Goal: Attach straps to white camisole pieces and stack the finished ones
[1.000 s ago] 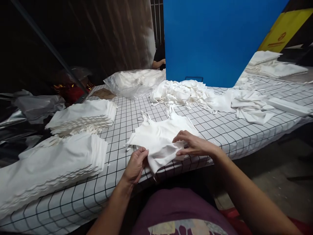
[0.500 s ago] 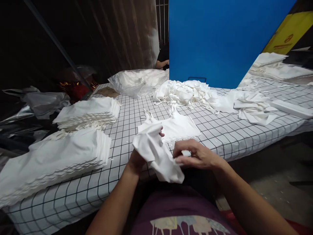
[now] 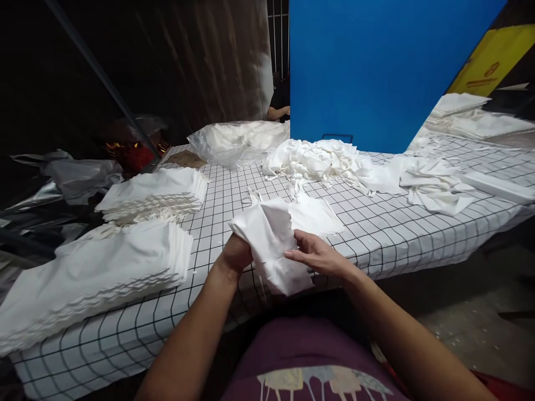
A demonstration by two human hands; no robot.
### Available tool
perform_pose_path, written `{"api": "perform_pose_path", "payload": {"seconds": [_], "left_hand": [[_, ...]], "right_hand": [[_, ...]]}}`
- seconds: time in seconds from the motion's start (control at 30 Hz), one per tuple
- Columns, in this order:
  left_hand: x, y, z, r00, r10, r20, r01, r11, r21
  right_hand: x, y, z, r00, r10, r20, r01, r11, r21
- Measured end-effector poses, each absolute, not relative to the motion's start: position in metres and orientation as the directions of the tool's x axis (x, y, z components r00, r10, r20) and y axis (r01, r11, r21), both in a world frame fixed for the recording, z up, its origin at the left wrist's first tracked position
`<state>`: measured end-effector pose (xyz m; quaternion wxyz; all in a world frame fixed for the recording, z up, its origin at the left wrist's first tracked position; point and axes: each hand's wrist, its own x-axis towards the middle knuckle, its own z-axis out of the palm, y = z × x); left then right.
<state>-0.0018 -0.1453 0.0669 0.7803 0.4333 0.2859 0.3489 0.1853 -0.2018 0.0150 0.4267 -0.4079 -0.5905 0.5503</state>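
We can't see our left hand (image 3: 236, 254) fingers, buried inside the white cloth piece (image 3: 271, 239). Right hand (image 3: 314, 254) fingertips are hidden behind its fold; the grip there is unclear.

White cloth (image 3: 271, 239), black-gridded tablecloth (image 3: 376, 223)

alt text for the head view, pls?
Seen from above, a person's left hand grips a crumpled white cloth piece while the right hand touches its edge, over a grid-patterned table. Two stacks of white pieces lie left; a loose white heap sits before a blue panel.
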Motion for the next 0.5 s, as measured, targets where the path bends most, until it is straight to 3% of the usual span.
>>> {"api": "perform_pose_path", "payload": {"seconds": [0.07,0.13,0.2,0.27,0.33,0.43,0.5], "left_hand": [[-0.010,-0.138,0.063,0.604,0.790,-0.110,-0.302,0.355,0.885],[-0.028,-0.129,0.058,0.563,0.818,-0.119,-0.198,0.274,0.941],[-0.055,-0.119,0.057,0.515,0.829,-0.220,0.081,0.209,0.975],[-0.084,-0.113,0.061,0.459,0.801,-0.384,0.413,0.190,0.891],[-0.103,-0.114,0.071,0.320,0.862,-0.393,0.613,0.128,0.780],[-0.092,-0.135,0.085,0.209,0.978,0.008,0.665,-0.148,0.732],[-0.062,-0.155,0.089,0.339,0.906,0.252,0.570,-0.411,0.711]], "right_hand": [[0.191,-0.202,0.014,-0.369,0.928,0.045,-0.063,0.024,-0.998],[0.200,-0.202,0.019,-0.347,0.937,0.043,-0.140,-0.006,-0.990],[0.209,-0.201,0.025,-0.295,0.955,0.006,-0.180,-0.050,-0.982],[0.214,-0.200,0.030,-0.252,0.966,-0.052,-0.208,-0.106,-0.972],[0.211,-0.197,0.033,-0.217,0.973,-0.084,-0.252,-0.139,-0.958],[0.193,-0.190,0.035,-0.174,0.980,-0.096,-0.318,-0.148,-0.937],[0.180,-0.187,0.038,-0.160,0.983,-0.085,-0.331,-0.134,-0.934]]}}
